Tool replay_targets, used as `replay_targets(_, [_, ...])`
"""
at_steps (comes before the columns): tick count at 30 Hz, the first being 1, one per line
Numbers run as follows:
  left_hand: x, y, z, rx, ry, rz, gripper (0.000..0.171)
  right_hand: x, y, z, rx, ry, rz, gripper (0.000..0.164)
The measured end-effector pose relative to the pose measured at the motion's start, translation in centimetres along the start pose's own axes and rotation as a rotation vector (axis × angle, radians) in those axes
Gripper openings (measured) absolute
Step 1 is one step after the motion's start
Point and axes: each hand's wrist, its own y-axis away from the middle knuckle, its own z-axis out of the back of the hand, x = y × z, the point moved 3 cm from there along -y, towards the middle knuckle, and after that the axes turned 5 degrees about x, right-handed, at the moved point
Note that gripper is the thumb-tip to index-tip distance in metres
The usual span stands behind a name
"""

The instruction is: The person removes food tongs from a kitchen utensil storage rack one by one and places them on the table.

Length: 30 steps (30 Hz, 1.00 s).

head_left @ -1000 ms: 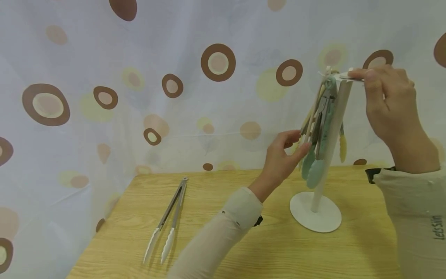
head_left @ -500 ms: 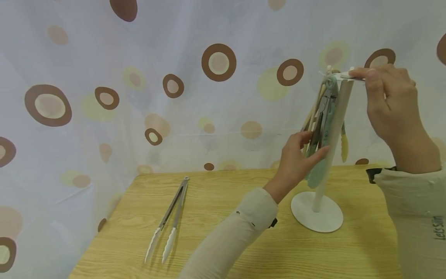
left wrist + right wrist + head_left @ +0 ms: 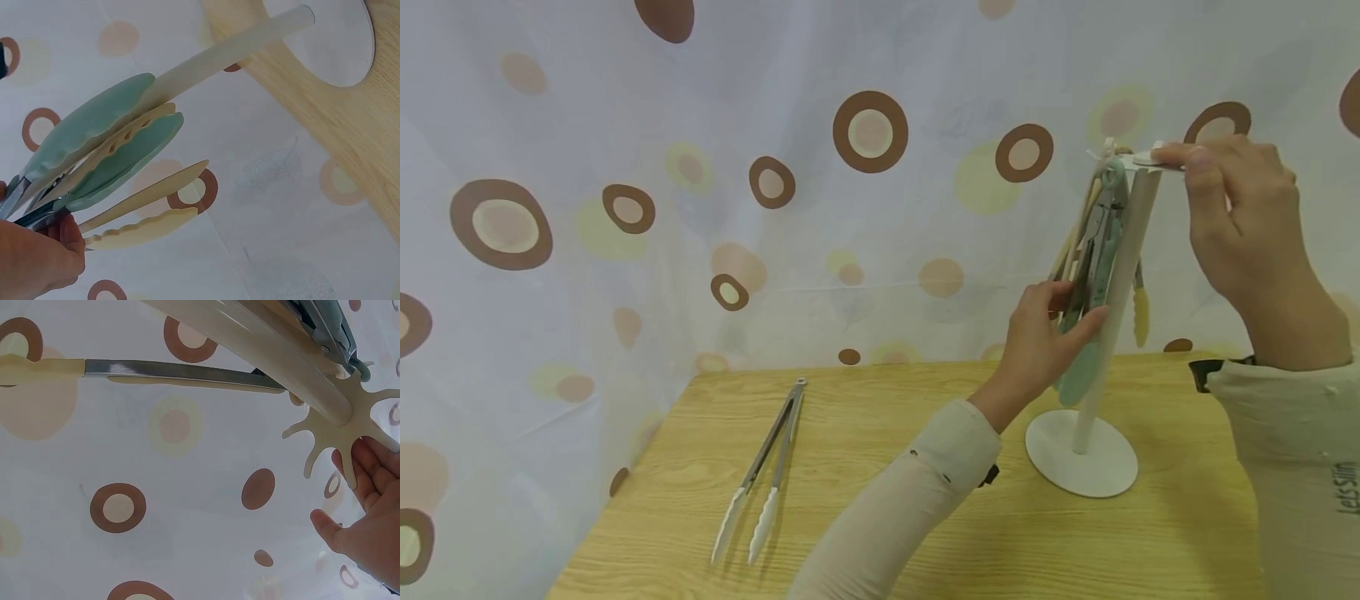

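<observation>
A white utensil stand [image 3: 1129,242] leans at the right in the head view, topped by a rack with curved hooks [image 3: 312,447]. My left hand [image 3: 1037,337] grips mint-green-tipped tongs [image 3: 1108,250] hanging from it, thumb on one arm and fingers on the other. Their scalloped green heads [image 3: 134,156] point away from this hand in the left wrist view. With extended fingers my right hand [image 3: 1247,217] touches a hook from above, while its thumb [image 3: 326,528] stands apart from the rack in the right wrist view. Yellow-tipped tongs [image 3: 150,226] hang behind the green ones.
White-tipped metal tongs [image 3: 775,467] lie spread on the wooden table [image 3: 880,467] at left. The stand's round white base [image 3: 1081,467] sits on the table's right side. A patterned curtain [image 3: 880,233] rises behind the table.
My left hand has moved right, from beside the green tongs to around them, and their two heads have come closer together. The right hand stays at the top of the stand.
</observation>
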Motion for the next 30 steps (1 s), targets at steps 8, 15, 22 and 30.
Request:
replay_targets(8, [0.0,-0.1,0.3,0.018,0.069,0.005,0.036,0.0,-0.1,0.0,-0.005,0.001,0.004,0.045])
replay_targets(15, [0.1,-0.1,0.5,0.040,0.092,0.023,0.037,-0.3,0.0,0.0,-0.016,-0.010,-0.007,0.043])
replay_targets(22, [0.1,0.2,0.7,0.032,0.067,0.038,0.040,-0.2,0.1,0.0,0.011,-0.013,-0.024,0.046])
replay_targets(30, [0.0,0.3,1.1,0.019,0.055,0.007,0.040,-0.4,0.1,0.0,0.008,-0.019,-0.002,0.045])
